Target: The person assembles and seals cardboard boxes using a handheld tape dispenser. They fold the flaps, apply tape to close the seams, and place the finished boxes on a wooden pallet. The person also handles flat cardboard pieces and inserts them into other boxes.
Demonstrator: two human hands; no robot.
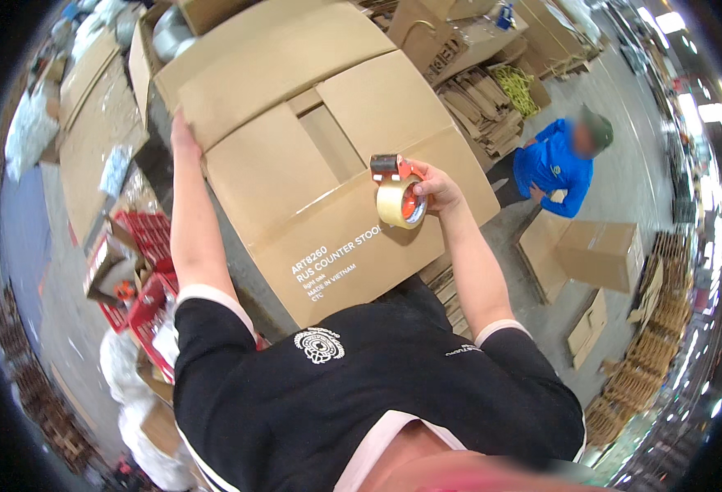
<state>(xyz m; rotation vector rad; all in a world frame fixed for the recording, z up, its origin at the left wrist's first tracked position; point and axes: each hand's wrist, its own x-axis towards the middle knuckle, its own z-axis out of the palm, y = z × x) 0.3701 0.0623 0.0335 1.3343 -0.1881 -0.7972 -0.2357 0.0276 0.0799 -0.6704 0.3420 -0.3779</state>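
So far we had the large cardboard box [328, 172] folded shut but untaped: our left hand [183, 131] pressed flat on its far-left flap, our right hand [439, 189] gripping the tape dispenser [399, 197] over its near flap.

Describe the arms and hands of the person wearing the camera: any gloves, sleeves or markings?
Both the left hand and the right hand are bare, with no gloves, and no watch or ring shows. The forearms are uncovered. The person wears a black short-sleeved shirt whose sleeves end above the elbows in pale pink cuffs, with a small round white emblem on the chest and a smaller white mark beside it.
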